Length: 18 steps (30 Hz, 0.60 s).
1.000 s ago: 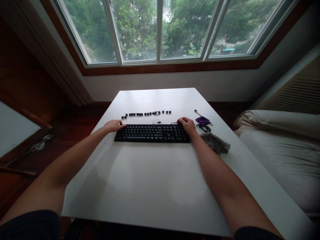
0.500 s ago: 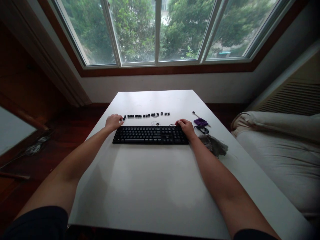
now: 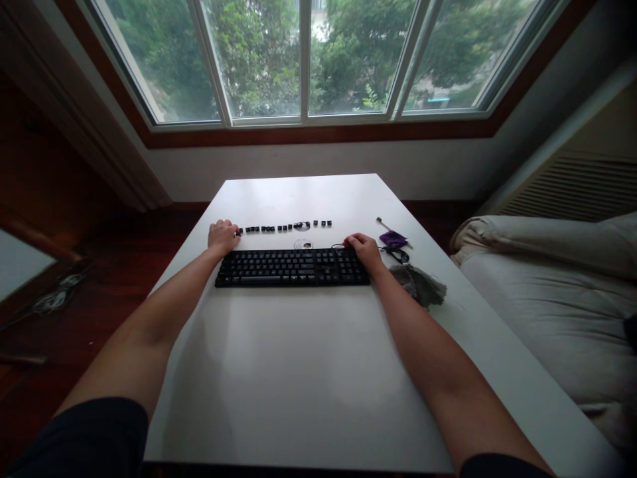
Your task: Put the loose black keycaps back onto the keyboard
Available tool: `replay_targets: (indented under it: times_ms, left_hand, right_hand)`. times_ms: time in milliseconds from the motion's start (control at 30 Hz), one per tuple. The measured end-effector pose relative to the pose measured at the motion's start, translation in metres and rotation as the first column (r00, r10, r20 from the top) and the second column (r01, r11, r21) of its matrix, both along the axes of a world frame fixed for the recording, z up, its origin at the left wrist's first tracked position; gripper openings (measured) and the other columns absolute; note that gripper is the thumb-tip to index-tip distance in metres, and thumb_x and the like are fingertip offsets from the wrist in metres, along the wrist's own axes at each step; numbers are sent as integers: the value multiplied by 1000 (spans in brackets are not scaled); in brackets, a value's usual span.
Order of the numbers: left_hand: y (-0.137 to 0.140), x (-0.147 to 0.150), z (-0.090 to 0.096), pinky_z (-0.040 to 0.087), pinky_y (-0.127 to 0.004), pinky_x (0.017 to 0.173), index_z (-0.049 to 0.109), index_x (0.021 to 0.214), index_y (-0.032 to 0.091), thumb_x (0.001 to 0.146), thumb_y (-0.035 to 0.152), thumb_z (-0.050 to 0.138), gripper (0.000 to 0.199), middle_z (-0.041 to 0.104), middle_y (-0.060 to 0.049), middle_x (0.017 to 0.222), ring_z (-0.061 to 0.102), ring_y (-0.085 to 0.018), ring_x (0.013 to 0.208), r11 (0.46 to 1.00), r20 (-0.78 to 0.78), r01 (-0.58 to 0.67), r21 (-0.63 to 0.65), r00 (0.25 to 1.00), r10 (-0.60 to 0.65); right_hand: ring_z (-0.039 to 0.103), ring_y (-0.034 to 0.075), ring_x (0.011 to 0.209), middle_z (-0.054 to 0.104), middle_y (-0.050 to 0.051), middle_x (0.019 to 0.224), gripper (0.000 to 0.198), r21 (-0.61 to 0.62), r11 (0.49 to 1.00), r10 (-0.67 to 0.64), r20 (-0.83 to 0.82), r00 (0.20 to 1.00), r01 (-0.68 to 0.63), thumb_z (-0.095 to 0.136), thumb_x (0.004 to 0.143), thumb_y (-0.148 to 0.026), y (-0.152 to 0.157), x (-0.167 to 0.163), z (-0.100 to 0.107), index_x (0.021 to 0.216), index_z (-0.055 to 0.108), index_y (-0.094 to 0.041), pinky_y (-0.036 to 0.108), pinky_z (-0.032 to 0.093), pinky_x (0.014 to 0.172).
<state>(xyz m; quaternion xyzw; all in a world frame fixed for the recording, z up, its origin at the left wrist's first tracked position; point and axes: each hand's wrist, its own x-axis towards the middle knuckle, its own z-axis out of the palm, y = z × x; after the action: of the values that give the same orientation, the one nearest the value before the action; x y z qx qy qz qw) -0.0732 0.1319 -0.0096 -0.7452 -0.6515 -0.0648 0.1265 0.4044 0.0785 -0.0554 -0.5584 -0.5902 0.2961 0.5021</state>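
A black keyboard [image 3: 269, 268] lies lengthwise across the white table. Beyond its far edge runs a row of small black keycaps [image 3: 269, 229]. My left hand [image 3: 223, 236] is at the row's left end, just past the keyboard's far left corner. Its fingers are closed, with a dark keycap [image 3: 237, 232] at the tips. My right hand [image 3: 364, 251] rests over the keyboard's far right corner. Thumb and fingers are pinched together there, and a small reddish bit shows at the tips, too small to name.
A clear disc-like piece [image 3: 302, 244] lies behind the keyboard. To the right are a brush [image 3: 385, 226], a purple cloth [image 3: 393, 238], a coiled black cable [image 3: 398, 255] and a crumpled grey cloth [image 3: 421, 285]. A pale sofa [image 3: 537, 292] stands beside the white table [image 3: 293, 372].
The whole view has shifted slightly left. My left hand has moved in closer around the keycap at the row's left end. My right hand stays at the keyboard's corner.
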Motion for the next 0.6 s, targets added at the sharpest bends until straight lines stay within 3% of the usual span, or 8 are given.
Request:
replay_targets:
  times_ms: [200, 333, 467, 600]
  left_hand:
    - [-2, -21, 15, 41, -41, 93, 76, 102, 26, 84, 39, 59, 27, 69, -8, 106, 56, -29, 106, 987, 70, 144, -70, 988, -139]
    - [-12, -42, 29, 46, -32, 82, 77, 98, 25, 82, 42, 60, 28, 69, -4, 97, 61, -22, 90, 927, 168, 317, -202, 943, -286]
    - [-33, -49, 34, 46, -27, 74, 76, 97, 25, 82, 43, 60, 29, 68, -2, 92, 62, -17, 81, 850, 265, 418, -320, 901, -343]
    - [-48, -47, 33, 47, -27, 75, 76, 97, 24, 82, 40, 59, 27, 69, -2, 92, 61, -17, 79, 842, 276, 435, -318, 893, -357]
  right_hand:
    - [67, 21, 80, 75, 4, 82, 31, 22, 1000, 17, -24, 1000, -17, 59, 83, -49, 3, 1, -5, 81, 73, -21, 33, 50, 78]
    - [67, 22, 81, 75, 5, 83, 33, 5, 1000, 13, -35, 999, -12, 59, 82, -50, 4, 1, -7, 83, 74, -21, 34, 51, 79]
    - [67, 22, 81, 75, 5, 82, 33, 3, 1000, 12, -31, 999, -12, 60, 82, -51, 4, 1, -7, 82, 74, -21, 35, 51, 79]
    - [67, 22, 80, 75, 5, 82, 32, 27, 999, 18, -11, 1000, -18, 60, 82, -50, 2, 2, -5, 81, 74, -21, 35, 50, 78]
